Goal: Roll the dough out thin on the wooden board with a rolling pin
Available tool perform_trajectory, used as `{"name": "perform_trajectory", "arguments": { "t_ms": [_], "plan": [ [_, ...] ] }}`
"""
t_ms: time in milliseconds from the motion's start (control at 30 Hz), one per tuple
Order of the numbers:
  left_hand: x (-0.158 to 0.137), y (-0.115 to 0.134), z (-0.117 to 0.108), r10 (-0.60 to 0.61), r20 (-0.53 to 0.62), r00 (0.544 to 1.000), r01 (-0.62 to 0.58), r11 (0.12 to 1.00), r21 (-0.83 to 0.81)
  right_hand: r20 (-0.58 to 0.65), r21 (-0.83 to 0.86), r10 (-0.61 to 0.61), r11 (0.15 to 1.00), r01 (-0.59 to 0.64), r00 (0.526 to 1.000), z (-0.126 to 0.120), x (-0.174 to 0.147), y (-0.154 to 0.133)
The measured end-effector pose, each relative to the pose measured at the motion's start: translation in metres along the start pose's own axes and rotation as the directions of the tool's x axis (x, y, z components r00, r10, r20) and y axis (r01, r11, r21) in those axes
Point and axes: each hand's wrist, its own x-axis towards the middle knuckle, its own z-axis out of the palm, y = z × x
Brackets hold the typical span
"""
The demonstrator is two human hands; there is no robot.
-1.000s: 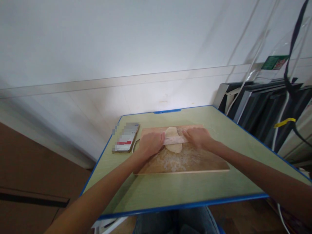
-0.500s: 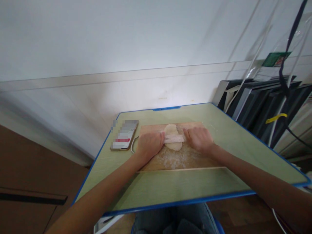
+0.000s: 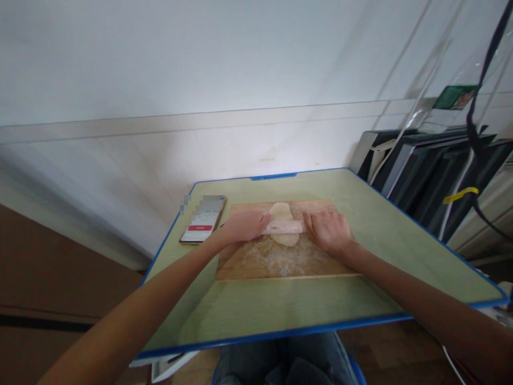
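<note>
Taking the dough (image 3: 284,240) as the centre of the clock, with twelve toward the wall (image 3: 224,64), the person is keeping both hands on one rolling pin (image 3: 282,228). The left hand (image 3: 246,225) is covering the pin's end at nine o'clock, and the right hand (image 3: 329,229) is resting at its end at three. The hands are standing apart, with the pale middle of the pin showing between them. Whether the fingers are closing around the pin underneath, one cannot tell. The dough is lying flattened on the wooden board (image 3: 244,267), under the pin, and it is showing on both sides of it, toward twelve and toward six. White flour (image 3: 286,262) is covering the board at six o'clock from the dough.

The board is lying on a light green table (image 3: 280,302) with a blue edge. A phone (image 3: 201,222) is lying at nine o'clock, beyond the left hand, and its screen is showing a red bar. Dark flat panels (image 3: 436,166) are standing between two and three, beside the table. At six, the person's legs in jeans (image 3: 280,363) are appearing below the table.
</note>
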Motion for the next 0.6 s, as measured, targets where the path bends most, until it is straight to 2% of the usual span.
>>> {"name": "perform_trajectory", "arguments": {
  "t_ms": [100, 200, 433, 600],
  "plan": [
    [-0.01, 0.01, 0.006, -0.098, -0.141, 0.985, 0.107, 0.993, 0.057, 0.047, -0.067, 0.072, 0.995, -0.069, 0.996, -0.007, 0.003, -0.002],
    [-0.019, 0.019, 0.007, -0.145, -0.156, 0.977, 0.161, 0.982, 0.096, 0.132, -0.082, 0.058, 0.995, -0.048, 0.989, -0.016, 0.007, -0.002],
    [-0.026, 0.027, 0.012, -0.197, -0.201, 0.96, 0.23, 0.961, 0.156, 0.286, -0.028, -0.104, 0.993, 0.117, 0.952, -0.026, 0.024, 0.01],
    [-0.029, 0.028, 0.017, -0.178, -0.221, 0.959, 0.213, 0.966, 0.148, 0.361, 0.086, -0.162, 0.986, 0.141, 0.918, -0.024, 0.034, 0.015]
  ]
}}
